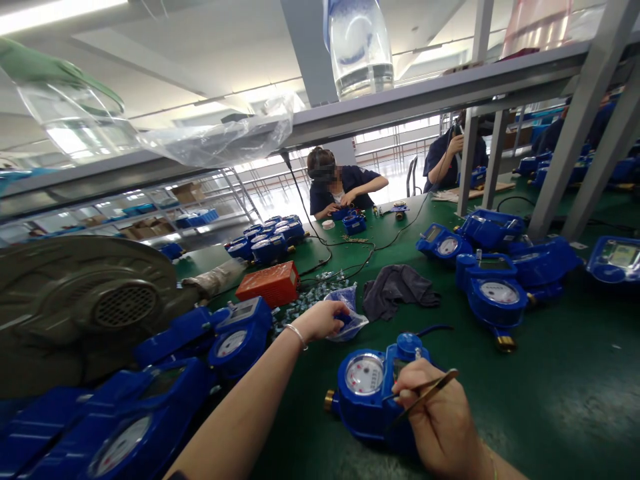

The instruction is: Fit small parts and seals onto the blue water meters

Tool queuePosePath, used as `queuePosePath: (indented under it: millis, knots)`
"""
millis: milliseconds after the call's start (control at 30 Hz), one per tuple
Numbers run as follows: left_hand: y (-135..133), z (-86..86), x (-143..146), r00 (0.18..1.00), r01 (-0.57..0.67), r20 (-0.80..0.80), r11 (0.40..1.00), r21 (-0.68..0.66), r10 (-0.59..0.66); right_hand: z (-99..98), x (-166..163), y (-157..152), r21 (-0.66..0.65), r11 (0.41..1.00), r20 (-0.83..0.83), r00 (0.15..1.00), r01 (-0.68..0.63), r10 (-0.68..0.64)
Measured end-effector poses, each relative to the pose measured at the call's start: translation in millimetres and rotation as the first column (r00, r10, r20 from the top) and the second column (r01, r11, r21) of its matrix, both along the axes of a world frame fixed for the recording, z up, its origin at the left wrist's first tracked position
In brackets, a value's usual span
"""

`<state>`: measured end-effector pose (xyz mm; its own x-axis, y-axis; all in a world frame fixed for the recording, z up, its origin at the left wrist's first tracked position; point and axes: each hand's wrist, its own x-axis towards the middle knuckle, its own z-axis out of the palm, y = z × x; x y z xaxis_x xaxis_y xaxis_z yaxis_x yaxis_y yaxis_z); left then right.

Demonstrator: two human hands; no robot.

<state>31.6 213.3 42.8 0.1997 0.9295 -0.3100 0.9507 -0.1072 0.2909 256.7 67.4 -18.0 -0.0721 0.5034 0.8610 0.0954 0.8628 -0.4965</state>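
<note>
My left hand reaches over a small clear plastic bag of tiny blue pieces. Its fingers are curled together at the bag's mouth, and what they pinch is hidden. In my right hand is a pair of tweezers, held between thumb and fingers with the tips toward the blue water meter. That meter lies face up, with a round dial, a brass fitting on its left and a small blue cap on top. My right hand partly covers its display side.
Several blue water meters crowd the left, beside a large dark blower. An orange box, loose small parts and a dark cloth lie ahead. More meters stand right. A shelf crosses above; people sit opposite.
</note>
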Motion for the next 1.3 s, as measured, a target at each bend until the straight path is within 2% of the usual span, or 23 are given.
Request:
queuePosePath:
  millis: [233, 400, 467, 533, 600, 800, 900, 1000, 1067, 1167, 1233, 1300]
  knots:
    - [-7, 9.0, 4, 0.999, -0.018, -0.025, 0.986, 0.164, 0.023, -0.8, 1, -2, -0.047, 0.999, 0.002, 1.0, -0.006, 0.007]
    - [-51, 18.8, 9, 0.991, 0.064, 0.09, 0.944, 0.323, -0.098, -4.0, 2, -4, -0.099, 0.995, -0.038, 0.999, 0.009, -0.013]
    - [-75, 14.4, 9, 0.941, 0.15, 0.259, 0.955, 0.257, -0.218, -8.4, 1, -6, -0.117, 0.993, -0.075, 0.997, 0.025, -0.034]
    - [-95, 4.5, 8, 0.839, 0.281, 0.446, 0.95, 0.138, -0.312, -13.8, 1, -10, -0.135, 0.99, -0.12, 0.991, 0.044, -0.06]
    - [-111, -7.6, 6, 0.78, 0.335, 0.532, 0.938, 0.09, -0.33, -18.7, 0, -15, -0.14, 0.989, -0.171, 0.982, 0.056, -0.08]
    - [-150, -34.7, 14, 0.815, 0.084, 0.547, 0.973, 0.215, -0.191, -19.2, -1, -12, -0.109, 0.983, -0.358, 0.917, 0.149, -0.179]
    - [-177, -48.3, 24, 0.816, -0.073, 0.569, 0.958, 0.278, -0.103, -14.6, 6, 1, -0.198, 0.966, -0.476, 0.845, 0.169, -0.245]
    - [-197, -60.8, 29, 0.793, -0.228, 0.608, 0.901, 0.369, -0.048, -12.8, 19, 21, -0.344, 0.916, -0.537, 0.757, 0.206, -0.372]
    - [-204, -65.5, 28, 0.788, -0.292, 0.616, 0.869, 0.399, -0.018, -15.6, 29, 37, -0.496, 0.842, -0.483, 0.739, 0.211, -0.47]
    - [-204, -68.2, 20, 0.772, -0.361, 0.633, 0.86, 0.362, 0.058, -27.3, 40, 60, -0.65, 0.734, -0.354, 0.778, 0.194, -0.519]
    - [-203, -69.3, 16, 0.753, -0.37, 0.654, 0.869, 0.329, 0.073, -39.0, 44, 73, -0.681, 0.705, -0.29, 0.81, 0.201, -0.51]
    - [-201, -70.9, 13, 0.75, -0.347, 0.661, 0.871, 0.347, 0.036, -50.7, 45, 84, -0.699, 0.682, -0.226, 0.838, 0.216, -0.497]
